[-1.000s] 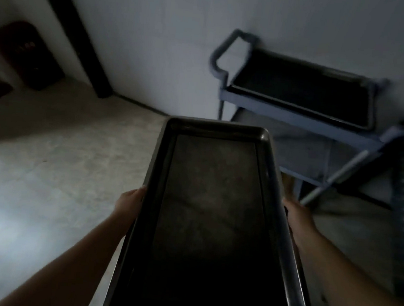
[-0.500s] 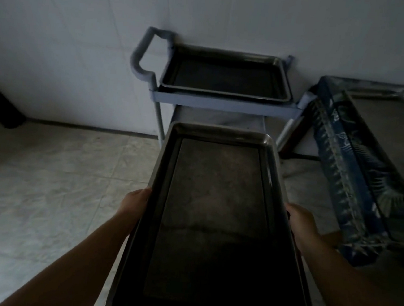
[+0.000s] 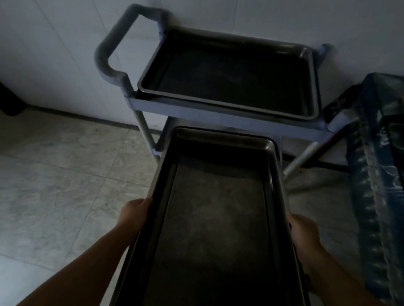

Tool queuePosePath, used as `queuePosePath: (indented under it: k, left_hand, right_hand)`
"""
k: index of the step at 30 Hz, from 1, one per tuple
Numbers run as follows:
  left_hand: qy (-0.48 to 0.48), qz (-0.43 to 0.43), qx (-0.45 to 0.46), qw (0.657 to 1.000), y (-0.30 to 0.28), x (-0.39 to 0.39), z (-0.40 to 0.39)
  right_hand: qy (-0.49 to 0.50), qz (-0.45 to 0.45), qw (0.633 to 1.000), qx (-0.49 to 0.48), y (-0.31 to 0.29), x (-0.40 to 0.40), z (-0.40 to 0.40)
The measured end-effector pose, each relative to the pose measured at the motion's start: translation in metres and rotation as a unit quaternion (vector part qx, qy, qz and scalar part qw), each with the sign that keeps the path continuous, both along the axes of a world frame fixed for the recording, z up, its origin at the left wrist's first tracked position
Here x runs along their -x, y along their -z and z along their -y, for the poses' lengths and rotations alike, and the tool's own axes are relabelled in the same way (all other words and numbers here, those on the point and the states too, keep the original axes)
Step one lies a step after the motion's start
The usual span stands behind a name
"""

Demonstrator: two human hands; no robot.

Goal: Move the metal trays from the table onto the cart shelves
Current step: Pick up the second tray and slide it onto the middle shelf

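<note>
metal, dull and dark, fills the lower centre of the frame: the carried tray (image 3: 216,228) is held lengthwise between both hands, its far short edge now reaching in under the front lip of the cart (image 3: 224,119) at centre frame. half a second ago that edge stood a little short of the cart, and a second ago the cart sat off to the upper right, seen at an angle; the person has since turned square to it and closed in. that suggests the tray is bound for a lower shelf, since the top shelf already carries a tray (image 3: 230,74) that fills it nearly edge to edge. so one tray looks delivered, this one is in its final approach, and it has not been set down.

the left hand (image 3: 134,214) grips the tray's left long rim, fingers curled under it out of sight. the right hand (image 3: 303,233) grips the right rim the same way, roughly opposite.

the carried tray is shallow and rectangular, with a raised rolled rim, rounded corners and a scuffed, mottled grey floor. it holds nothing. in this dim light its rim catches only a faint sheen at the far corners. the patterned blue table (image 3: 379,170) stands at the right edge of the frame.
</note>
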State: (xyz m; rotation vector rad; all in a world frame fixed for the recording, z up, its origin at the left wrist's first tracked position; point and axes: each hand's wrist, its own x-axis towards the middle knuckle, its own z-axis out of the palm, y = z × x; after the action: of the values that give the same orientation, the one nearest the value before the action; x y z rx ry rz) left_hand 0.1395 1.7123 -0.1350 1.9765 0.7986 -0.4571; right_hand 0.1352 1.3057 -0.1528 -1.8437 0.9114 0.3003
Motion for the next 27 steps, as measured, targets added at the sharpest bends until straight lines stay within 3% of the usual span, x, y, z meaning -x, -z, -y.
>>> queuePosePath:
  k: [13, 21, 27]
  left_hand:
    - [-0.001, 0.029, -0.022, 0.999, 0.189, -0.178, 0.011]
    - [0.009, 0.049, -0.010, 0.999, 0.241, -0.252, 0.000]
    - [-0.008, 0.068, -0.003, 0.998, 0.270, -0.280, -0.009]
  right_hand:
    - [-0.014, 0.041, 0.995, 0.089, 0.190, -0.181, 0.013]
    - [0.025, 0.096, 0.991, 0.091, 0.243, -0.250, -0.003]
    - [-0.007, 0.127, 0.985, 0.115, 0.279, -0.280, -0.005]
